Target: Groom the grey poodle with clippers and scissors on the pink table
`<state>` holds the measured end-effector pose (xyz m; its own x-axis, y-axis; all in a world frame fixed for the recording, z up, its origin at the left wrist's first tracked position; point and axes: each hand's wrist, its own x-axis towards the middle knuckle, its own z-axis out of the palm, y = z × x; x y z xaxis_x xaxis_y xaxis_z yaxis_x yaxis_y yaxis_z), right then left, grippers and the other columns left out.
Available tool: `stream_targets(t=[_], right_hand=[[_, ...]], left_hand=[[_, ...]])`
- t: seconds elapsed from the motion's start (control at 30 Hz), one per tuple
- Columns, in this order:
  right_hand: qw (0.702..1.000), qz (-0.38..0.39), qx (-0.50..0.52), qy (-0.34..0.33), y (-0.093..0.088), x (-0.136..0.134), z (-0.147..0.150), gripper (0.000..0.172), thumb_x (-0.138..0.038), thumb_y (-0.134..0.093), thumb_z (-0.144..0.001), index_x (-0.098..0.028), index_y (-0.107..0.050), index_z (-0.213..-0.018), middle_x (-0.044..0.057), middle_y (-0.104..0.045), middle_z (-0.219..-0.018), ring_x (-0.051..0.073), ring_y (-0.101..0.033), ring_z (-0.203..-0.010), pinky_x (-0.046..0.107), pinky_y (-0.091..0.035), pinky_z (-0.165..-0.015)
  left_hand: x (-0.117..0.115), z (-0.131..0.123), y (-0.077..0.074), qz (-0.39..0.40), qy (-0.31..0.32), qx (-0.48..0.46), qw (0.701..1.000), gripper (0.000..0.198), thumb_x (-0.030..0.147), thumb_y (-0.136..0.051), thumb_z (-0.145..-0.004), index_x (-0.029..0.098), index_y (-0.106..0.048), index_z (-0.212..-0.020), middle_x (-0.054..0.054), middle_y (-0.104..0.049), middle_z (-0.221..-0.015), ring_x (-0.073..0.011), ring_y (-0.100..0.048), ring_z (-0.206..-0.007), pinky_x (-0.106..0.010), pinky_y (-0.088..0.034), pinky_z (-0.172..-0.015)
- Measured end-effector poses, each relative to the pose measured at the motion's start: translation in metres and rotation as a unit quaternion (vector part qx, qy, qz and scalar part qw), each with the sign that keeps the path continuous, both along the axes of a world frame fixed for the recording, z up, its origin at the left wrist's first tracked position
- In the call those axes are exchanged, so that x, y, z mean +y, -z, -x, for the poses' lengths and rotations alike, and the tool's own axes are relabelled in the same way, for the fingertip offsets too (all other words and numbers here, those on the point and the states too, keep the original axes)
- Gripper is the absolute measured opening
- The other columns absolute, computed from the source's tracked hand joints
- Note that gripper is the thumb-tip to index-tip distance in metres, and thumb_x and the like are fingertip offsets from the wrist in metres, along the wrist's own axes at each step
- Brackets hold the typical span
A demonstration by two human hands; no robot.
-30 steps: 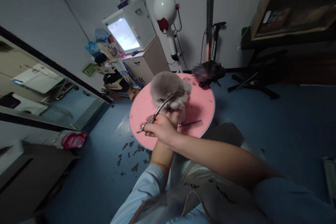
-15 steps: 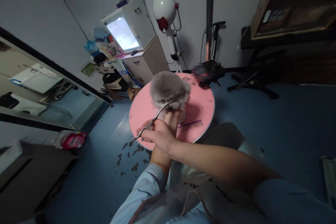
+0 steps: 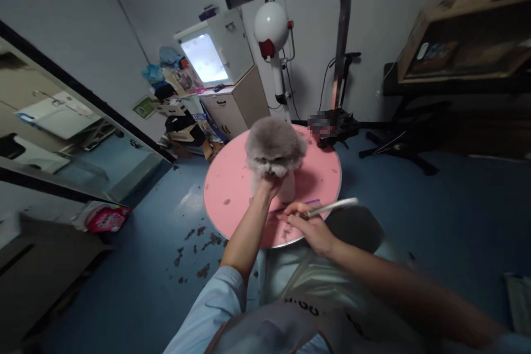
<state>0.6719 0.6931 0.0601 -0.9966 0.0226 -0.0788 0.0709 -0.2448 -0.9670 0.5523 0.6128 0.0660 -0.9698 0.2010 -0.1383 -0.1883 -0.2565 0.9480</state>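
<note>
A fluffy grey dog (image 3: 274,141) faces me on a round pink table (image 3: 224,199). Under its muzzle, my left hand (image 3: 269,185) holds the chin, with the fingertips partly hidden in fur. My right hand (image 3: 311,228) is closed around the silver scissors (image 3: 334,207), which point right and look blurred. Its fingertips are at a purple comb (image 3: 313,201) lying on the table; whether they touch it I cannot tell.
A black grooming arm (image 3: 342,27) rises behind the table, beside a white dryer (image 3: 271,25). A lit white cabinet (image 3: 205,58) stands at the back left. Hair clumps (image 3: 203,271) lie on the blue floor. A wooden box (image 3: 460,47) is at the right.
My right hand has moved from over my left wrist near the dog's face down and right to the comb. The scissors now point right instead of toward the face. The view has shifted slightly.
</note>
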Motion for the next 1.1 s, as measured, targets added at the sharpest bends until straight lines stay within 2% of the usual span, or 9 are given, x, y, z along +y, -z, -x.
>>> stream_targets(t=[0.07, 0.13, 0.2, 0.27, 0.5, 0.67, 0.8, 0.93, 1.1], right_hand=[[0.958, -0.283, 0.001, -0.052, 0.031, 0.035, 0.014, 0.024, -0.033, -0.049, -0.092, -0.018, -0.069, -0.09, 0.005, -0.069, -0.079, 0.02, -0.067, -0.081, 0.032, -0.051, -0.079], [0.827, -0.542, 0.021, -0.15, 0.05, 0.061, 0.038, 0.026, -0.023, -0.049, -0.091, -0.019, -0.073, -0.099, 0.01, -0.073, -0.095, 0.022, -0.068, -0.094, 0.034, -0.048, -0.087], [0.714, -0.666, 0.021, -0.216, 0.059, 0.072, 0.062, 0.026, -0.022, -0.057, -0.088, -0.02, -0.074, -0.108, 0.014, -0.072, -0.109, 0.025, -0.068, -0.101, 0.035, -0.047, -0.089], [0.673, -0.698, 0.012, -0.246, 0.061, 0.071, 0.08, 0.031, -0.025, -0.067, -0.081, -0.017, -0.075, -0.11, 0.017, -0.072, -0.113, 0.028, -0.069, -0.101, 0.034, -0.048, -0.084], [0.63, -0.715, 0.022, -0.302, 0.056, 0.051, 0.097, 0.039, -0.016, -0.073, -0.071, -0.013, -0.073, -0.109, 0.016, -0.077, -0.104, 0.027, -0.072, -0.092, 0.03, -0.048, -0.074], [0.65, -0.706, 0.058, -0.275, 0.062, 0.09, 0.028, 0.021, -0.018, -0.054, -0.087, -0.013, -0.074, -0.093, 0.015, -0.077, -0.097, 0.026, -0.071, -0.091, 0.037, -0.045, -0.088], [0.754, -0.648, 0.096, 0.038, 0.078, 0.112, -0.04, 0.028, -0.015, -0.044, -0.091, -0.017, -0.071, -0.089, 0.006, -0.073, -0.075, 0.019, -0.066, -0.07, 0.034, -0.045, -0.076], [0.713, -0.601, 0.218, 0.288, 0.058, 0.081, -0.034, 0.031, -0.014, -0.046, -0.091, -0.016, -0.07, -0.111, -0.002, -0.061, -0.059, 0.016, -0.057, -0.058, 0.035, -0.046, -0.079], [0.674, -0.599, 0.29, 0.321, 0.025, 0.042, 0.02, 0.035, -0.014, -0.049, -0.089, -0.013, -0.07, -0.117, -0.002, -0.059, -0.058, 0.013, -0.054, -0.057, 0.033, -0.043, -0.08]], left_hand=[[0.012, 0.032, -0.01, -0.118, 0.034, -0.043, 0.991, 0.026, 0.03, -0.051, -0.097, 0.015, -0.068, -0.084, -0.003, -0.068, -0.083, -0.0129, -0.062, -0.077, -0.023, -0.052, -0.075], [0.018, 0.051, -0.017, -0.237, 0.056, -0.103, 0.964, 0.008, 0.021, -0.066, -0.089, 0.016, -0.066, -0.082, -0.001, -0.069, -0.081, -0.0145, -0.063, -0.077, -0.026, -0.05, -0.077], [0.021, 0.055, -0.018, -0.289, 0.056, -0.14, 0.945, 0.009, 0.018, -0.071, -0.084, 0.016, -0.064, -0.079, 0.0, -0.068, -0.079, -0.014, -0.062, -0.076, -0.027, -0.049, -0.078], [0.024, 0.05, -0.018, -0.302, 0.056, -0.151, 0.94, 0.012, 0.019, -0.073, -0.082, 0.017, -0.063, -0.077, 0.0, -0.067, -0.078, -0.014, -0.061, -0.074, -0.029, -0.049, -0.08], [0.034, 0.045, -0.029, -0.325, 0.022, -0.16, 0.932, 0.011, 0.024, -0.072, -0.086, 0.019, -0.063, -0.081, 0.0, -0.063, -0.072, -0.0133, -0.057, -0.07, -0.031, -0.052, -0.083], [0.035, 0.046, -0.034, -0.366, 0.025, -0.195, 0.909, 0.006, 0.021, -0.065, -0.09, 0.018, -0.063, -0.085, -0.001, -0.068, -0.084, -0.0144, -0.062, -0.08, -0.031, -0.052, -0.083], [0.037, 0.043, -0.031, -0.374, 0.018, -0.223, 0.9, 0.007, 0.024, -0.065, -0.089, 0.018, -0.067, -0.091, -0.002, -0.071, -0.093, -0.0153, -0.064, -0.088, -0.031, -0.052, -0.089], [0.044, 0.039, -0.028, -0.405, 0.027, -0.167, 0.898, 0.015, 0.03, -0.076, -0.081, 0.02, -0.067, -0.088, 0.002, -0.07, -0.089, -0.0131, -0.063, -0.085, -0.028, -0.051, -0.091], [0.049, 0.04, -0.02, -0.39, 0.035, -0.116, 0.913, 0.042, 0.035, -0.093, -0.057, 0.019, -0.066, -0.086, 0.001, -0.07, -0.087, -0.0149, -0.065, -0.085, -0.03, -0.052, -0.092]])
